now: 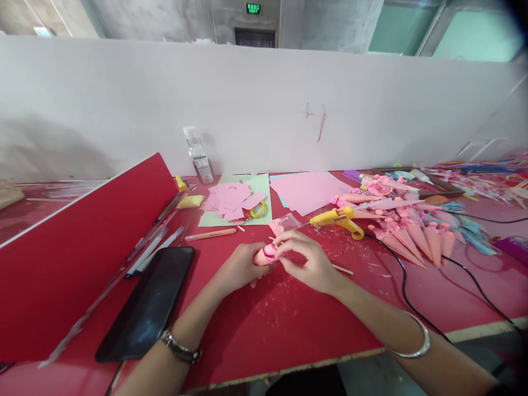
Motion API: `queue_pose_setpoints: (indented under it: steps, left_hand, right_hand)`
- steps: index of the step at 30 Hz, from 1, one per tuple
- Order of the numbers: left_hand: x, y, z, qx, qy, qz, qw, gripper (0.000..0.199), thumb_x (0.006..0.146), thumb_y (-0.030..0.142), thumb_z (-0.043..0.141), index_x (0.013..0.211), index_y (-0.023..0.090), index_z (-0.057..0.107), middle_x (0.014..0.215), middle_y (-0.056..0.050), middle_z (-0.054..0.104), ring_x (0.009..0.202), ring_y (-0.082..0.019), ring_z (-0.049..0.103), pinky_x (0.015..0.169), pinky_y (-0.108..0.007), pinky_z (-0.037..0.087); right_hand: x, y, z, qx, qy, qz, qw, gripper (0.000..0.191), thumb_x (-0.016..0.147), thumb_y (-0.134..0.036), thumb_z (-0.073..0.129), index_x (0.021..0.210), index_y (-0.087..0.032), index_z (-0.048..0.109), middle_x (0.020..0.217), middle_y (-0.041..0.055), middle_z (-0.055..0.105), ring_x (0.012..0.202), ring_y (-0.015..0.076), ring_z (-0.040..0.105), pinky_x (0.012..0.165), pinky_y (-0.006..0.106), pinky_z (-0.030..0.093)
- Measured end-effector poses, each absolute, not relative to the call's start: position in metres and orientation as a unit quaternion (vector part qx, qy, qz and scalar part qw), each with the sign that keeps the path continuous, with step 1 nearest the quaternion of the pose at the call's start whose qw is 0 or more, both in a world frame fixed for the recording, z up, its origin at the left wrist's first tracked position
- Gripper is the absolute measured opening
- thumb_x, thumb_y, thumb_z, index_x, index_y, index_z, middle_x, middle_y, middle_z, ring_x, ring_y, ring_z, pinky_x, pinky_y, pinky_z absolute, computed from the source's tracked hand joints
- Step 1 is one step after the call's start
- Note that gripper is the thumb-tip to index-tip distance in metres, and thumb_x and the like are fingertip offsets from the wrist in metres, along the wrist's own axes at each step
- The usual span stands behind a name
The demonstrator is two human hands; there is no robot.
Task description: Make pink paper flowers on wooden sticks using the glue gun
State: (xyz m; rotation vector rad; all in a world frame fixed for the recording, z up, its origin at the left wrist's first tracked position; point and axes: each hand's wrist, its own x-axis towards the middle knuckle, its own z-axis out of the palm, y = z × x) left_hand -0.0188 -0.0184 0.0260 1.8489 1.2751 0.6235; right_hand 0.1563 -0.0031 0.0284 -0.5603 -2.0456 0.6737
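My left hand [244, 266] is closed around a small pink paper roll [267, 254] above the red table. From the right, the fingertips of my right hand [303, 256] pinch the open end of the same roll, where a darker pink layer shows inside. Just behind my hands lies a small clear bag [289, 222] with pink pieces. A yellow glue gun [338, 218] rests to the right of it, its black cord running right. A thin stick [342, 269] lies partly hidden behind my right hand.
Pink paper cones [412, 234] are heaped at the right. Pink cut pieces [231, 199] and pink sheets [307, 190] lie at the back, near a clear bottle [199, 159]. A black tablet [150, 302], pens [154, 247] and a red upright board [91, 258] are at left.
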Motion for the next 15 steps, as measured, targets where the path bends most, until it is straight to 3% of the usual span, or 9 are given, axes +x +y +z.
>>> queue_pose_setpoints:
  steps: [4, 9, 15]
  left_hand:
    - [-0.0180, -0.0166, 0.0223, 0.759, 0.508, 0.276, 0.298, 0.008, 0.068, 0.021, 0.050, 0.073, 0.015, 0.052, 0.064, 0.003, 0.053, 0.058, -0.010, 0.048, 0.052, -0.019, 0.034]
    - [-0.0169, -0.0173, 0.0209, 0.755, 0.504, 0.284, 0.309, 0.013, 0.069, 0.020, 0.049, 0.081, 0.014, 0.052, 0.072, 0.001, 0.057, 0.065, -0.012, 0.050, 0.057, -0.020, 0.035]
    - [-0.0175, -0.0148, 0.0193, 0.759, 0.514, 0.288, 0.277, 0.012, 0.070, 0.018, 0.047, 0.080, 0.014, 0.052, 0.073, -0.001, 0.056, 0.066, -0.013, 0.049, 0.057, -0.021, 0.035]
  right_hand:
    - [0.1550, -0.0035, 0.0285, -0.234, -0.807, 0.296, 0.455, 0.019, 0.075, -0.009, 0.046, 0.089, -0.020, 0.053, 0.091, 0.0040, 0.055, 0.088, 0.0152, 0.053, 0.078, 0.030, 0.044]
    - [0.1547, -0.0021, 0.0281, -0.232, -0.813, 0.297, 0.443, 0.036, 0.071, 0.000, 0.041, 0.097, -0.022, 0.053, 0.094, 0.0037, 0.054, 0.092, 0.0158, 0.050, 0.083, 0.031, 0.041]
    - [0.1549, -0.0010, 0.0280, -0.256, -0.818, 0.269, 0.440, 0.033, 0.071, -0.005, 0.047, 0.097, -0.022, 0.055, 0.094, 0.0042, 0.049, 0.093, 0.0166, 0.049, 0.082, 0.031, 0.041]
